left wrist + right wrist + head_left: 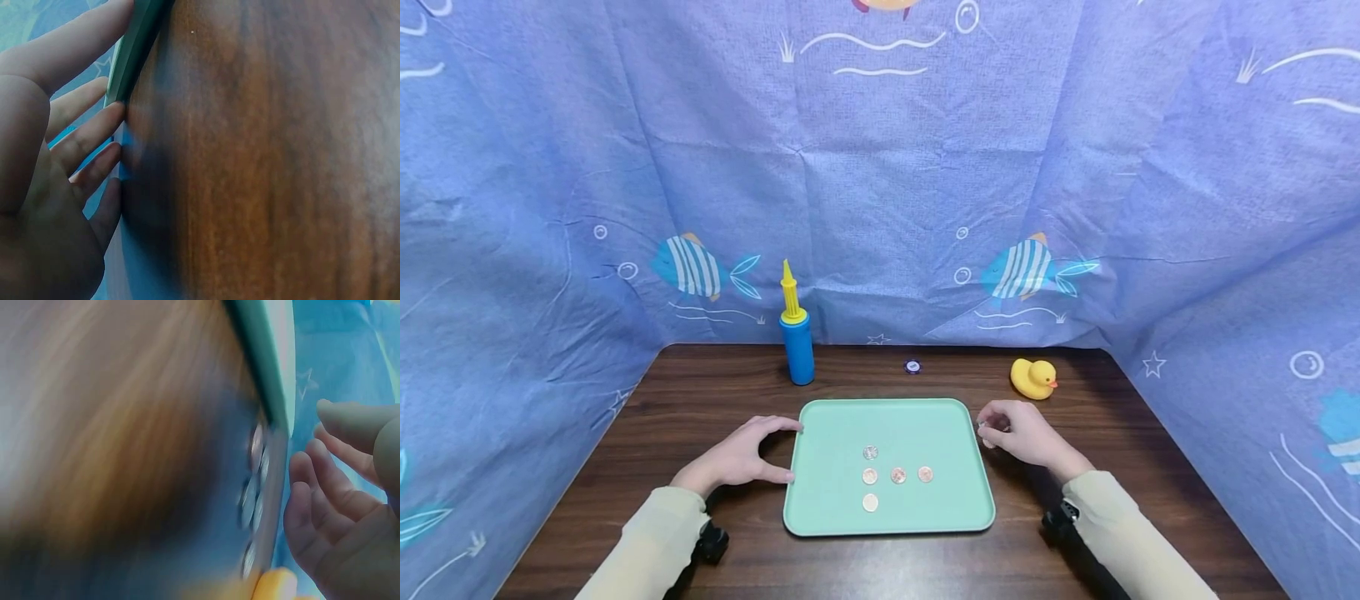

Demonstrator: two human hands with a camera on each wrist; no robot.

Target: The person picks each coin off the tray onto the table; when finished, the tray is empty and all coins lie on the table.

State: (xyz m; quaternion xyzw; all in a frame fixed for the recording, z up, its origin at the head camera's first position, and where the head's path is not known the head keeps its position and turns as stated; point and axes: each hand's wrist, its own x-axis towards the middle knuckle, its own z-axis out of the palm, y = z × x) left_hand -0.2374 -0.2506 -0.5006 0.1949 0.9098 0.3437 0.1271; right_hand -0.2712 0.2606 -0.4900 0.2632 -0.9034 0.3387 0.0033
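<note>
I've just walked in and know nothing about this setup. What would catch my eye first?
Probably the mint-green tray in the middle of the table, with five coins on it, the left hand at its left edge and the right hand beyond its right. Behind it, a yellow duck sits right and a blue-and-yellow pump stands left.

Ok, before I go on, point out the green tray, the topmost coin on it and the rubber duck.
Green tray [917, 435]: head view, on its bare inner surface.
Topmost coin [870, 452]: head view, middle of its upper face.
Rubber duck [1032, 382]: head view, on its yellow body.
</note>
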